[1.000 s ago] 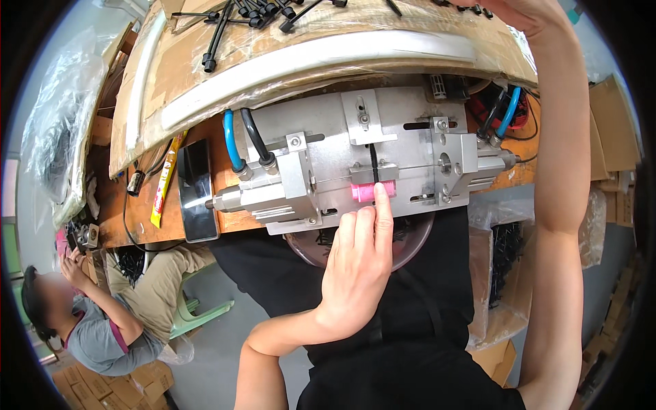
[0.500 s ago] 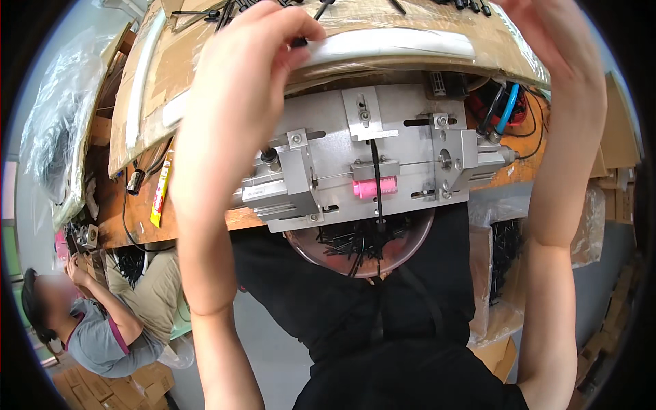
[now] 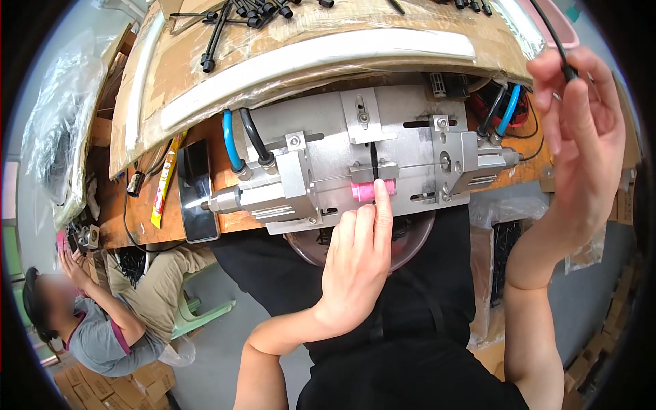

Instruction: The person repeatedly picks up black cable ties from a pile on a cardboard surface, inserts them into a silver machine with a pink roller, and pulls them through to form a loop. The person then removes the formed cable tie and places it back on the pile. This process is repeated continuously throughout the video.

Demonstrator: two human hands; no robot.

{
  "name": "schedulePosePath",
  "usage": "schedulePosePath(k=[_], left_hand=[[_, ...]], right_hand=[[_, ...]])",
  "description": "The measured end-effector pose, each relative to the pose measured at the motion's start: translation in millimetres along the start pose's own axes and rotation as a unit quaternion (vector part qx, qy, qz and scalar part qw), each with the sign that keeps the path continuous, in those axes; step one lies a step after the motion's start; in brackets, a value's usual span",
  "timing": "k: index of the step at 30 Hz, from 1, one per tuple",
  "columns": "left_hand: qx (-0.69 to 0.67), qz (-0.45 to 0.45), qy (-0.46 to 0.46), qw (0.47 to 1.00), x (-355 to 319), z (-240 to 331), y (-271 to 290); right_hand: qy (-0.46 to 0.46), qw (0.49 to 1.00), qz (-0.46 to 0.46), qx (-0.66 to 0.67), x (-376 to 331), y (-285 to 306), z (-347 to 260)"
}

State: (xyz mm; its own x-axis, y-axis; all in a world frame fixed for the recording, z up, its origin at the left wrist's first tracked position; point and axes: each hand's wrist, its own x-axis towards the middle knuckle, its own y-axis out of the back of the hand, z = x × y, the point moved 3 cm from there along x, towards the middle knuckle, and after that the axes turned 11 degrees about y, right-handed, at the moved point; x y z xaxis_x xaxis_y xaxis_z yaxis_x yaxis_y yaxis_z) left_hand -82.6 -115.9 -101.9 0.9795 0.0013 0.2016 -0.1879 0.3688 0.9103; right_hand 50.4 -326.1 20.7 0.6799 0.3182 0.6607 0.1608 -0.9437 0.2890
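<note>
My left hand [image 3: 357, 263] is over the front of a metal clamping fixture [image 3: 335, 123]. Its index finger is stretched out and presses on a thin black rod [image 3: 374, 156] lying across a pink block [image 3: 363, 191]; the other fingers are loosely bent, and the thumb and the rod's near end are hidden. At the upper right, my right hand [image 3: 581, 113] is raised and pinches another black rod [image 3: 549, 26] by a thicker black end piece. This second rod runs up past the picture's edge.
A pinkish basin [image 3: 307, 249] sits under the fixture. Beyond it, a cardboard sheet [image 3: 328, 44] bears several black rods [image 3: 215, 41]. A phone [image 3: 197, 191] and yellow packet [image 3: 162, 188] lie left; blue tubes [image 3: 232, 143] rise from the fixture. A seated person [image 3: 102, 335] works at left.
My left hand has come down from the cardboard to the rod in the fixture, uncovering the phone and tubes. My right hand has moved outward and down, and its black rod now shows.
</note>
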Motion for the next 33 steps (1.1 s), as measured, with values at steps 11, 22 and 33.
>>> schedulePosePath(k=[11, 22, 33], left_hand=[[-0.045, 0.160, -0.080, 0.983, 109.4, -14.8, 71.0], [0.001, 0.172, -0.061, 0.983, 160.2, -23.0, 113.7], [0.052, 0.084, -0.034, 0.995, -6.0, -3.4, 14.0]], right_hand=[[0.015, 0.980, -0.107, -0.168, -116.6, -114.4, -5.2], [0.044, 0.968, -0.166, -0.182, -124.4, -148.9, 5.3], [-0.109, 0.979, -0.071, -0.158, -108.4, -105.5, -7.2]])
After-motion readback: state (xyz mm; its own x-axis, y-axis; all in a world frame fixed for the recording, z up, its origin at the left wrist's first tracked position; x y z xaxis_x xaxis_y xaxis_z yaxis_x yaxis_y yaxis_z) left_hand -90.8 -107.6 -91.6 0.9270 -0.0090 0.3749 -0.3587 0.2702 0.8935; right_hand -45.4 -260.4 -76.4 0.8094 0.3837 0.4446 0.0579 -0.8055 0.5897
